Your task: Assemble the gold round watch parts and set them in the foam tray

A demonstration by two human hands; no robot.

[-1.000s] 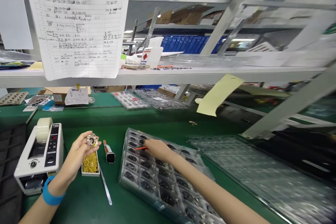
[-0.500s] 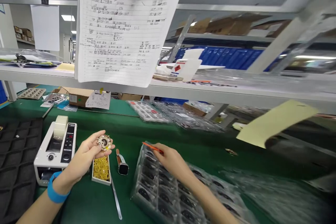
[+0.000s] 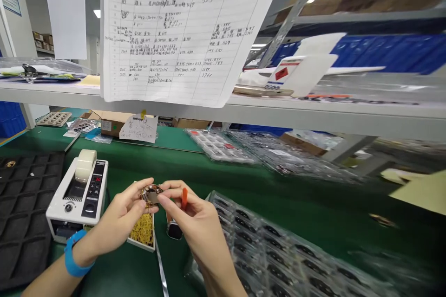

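In the head view my left hand pinches a round, gold-edged watch part by its rim, above a white box of small yellow pieces. From the other side, the thumb and forefinger of my right hand meet the part's right edge. An orange stick-like tool is tucked among the right-hand fingers, its far end hidden. Below the hands lies a square-faced wristwatch, its strap partly covered. A thin metal strip lies on the green mat beside the box.
At left are a white tape dispenser and a black compartment tray. Clear trays of dark round parts fill the right front. Overhead, a shelf edge crosses the view, with handwritten sheets hanging from it.
My right hand has moved left from the clear trays to the watch part, still with the orange tool. The part is tilted differently in my left hand. The view has shifted left.
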